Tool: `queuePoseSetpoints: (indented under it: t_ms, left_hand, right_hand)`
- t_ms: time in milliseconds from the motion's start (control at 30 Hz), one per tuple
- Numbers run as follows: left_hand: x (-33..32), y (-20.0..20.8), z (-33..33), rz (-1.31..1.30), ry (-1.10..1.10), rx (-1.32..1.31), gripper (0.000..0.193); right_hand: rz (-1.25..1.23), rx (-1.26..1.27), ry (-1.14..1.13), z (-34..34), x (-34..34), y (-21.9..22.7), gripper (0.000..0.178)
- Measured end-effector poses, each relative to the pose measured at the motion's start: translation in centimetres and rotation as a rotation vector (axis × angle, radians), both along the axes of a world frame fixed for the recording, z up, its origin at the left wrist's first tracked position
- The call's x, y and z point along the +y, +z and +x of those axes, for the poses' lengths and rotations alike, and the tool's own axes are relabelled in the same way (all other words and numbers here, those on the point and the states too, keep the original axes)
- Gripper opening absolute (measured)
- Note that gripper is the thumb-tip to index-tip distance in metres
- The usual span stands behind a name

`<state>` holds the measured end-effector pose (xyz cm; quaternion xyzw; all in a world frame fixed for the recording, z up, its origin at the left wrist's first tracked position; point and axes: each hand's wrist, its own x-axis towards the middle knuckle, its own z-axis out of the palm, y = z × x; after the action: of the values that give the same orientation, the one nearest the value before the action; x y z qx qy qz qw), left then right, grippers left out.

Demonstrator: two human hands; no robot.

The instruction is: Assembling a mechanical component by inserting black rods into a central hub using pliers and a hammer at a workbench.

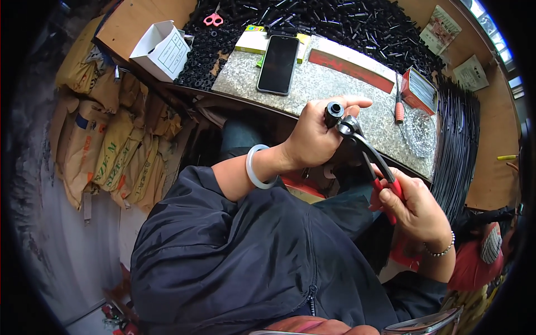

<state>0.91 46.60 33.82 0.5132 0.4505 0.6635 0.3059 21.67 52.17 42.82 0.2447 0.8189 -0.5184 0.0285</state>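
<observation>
My left hand (312, 137) holds a short black cylindrical part (334, 115) with a hole in its upturned end, index finger stretched out past it. The wrist above carries a pale bangle. In my right hand (416, 206) are pliers (375, 159), its fingers closed around the red handles. The metal jaws of the pliers meet the black part beside my left fingers; exactly what they grip is hidden. Both hands are in front of the speckled worktop (240, 75), over its near edge.
A phone (278, 64) rests on the worktop. To its right lie a red-handled tool (399, 111), a red box (419, 92) and a clear dish (419, 134). Black parts (352, 25) pile up behind, with scissors (213, 20) and a white box (164, 53). Black rods (459, 139) stand right.
</observation>
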Motion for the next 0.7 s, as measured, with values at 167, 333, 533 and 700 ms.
queuePoseSetpoints:
  t_ms: [167,333,533,700]
  left_hand:
    - [-0.1,-0.1,0.1,0.020,0.044,0.072,0.027]
    - [0.1,-0.3,-0.2,0.003,0.022,0.169,0.026]
    - [0.0,0.9,-0.4,0.017,-0.007,0.023,0.027]
    - [0.0,1.3,-0.4,-0.020,-0.041,0.033,0.027]
  right_hand:
    - [-0.082,-0.187,-0.067,-0.4,-0.1,2.6,0.029]
    - [-0.137,-0.327,-0.149,-0.3,-0.6,2.2,0.029]
    - [0.033,0.110,-0.090,-0.2,-0.9,-2.2,0.031]
    - [0.081,-0.029,-0.116,-0.1,-0.9,-0.1,0.022]
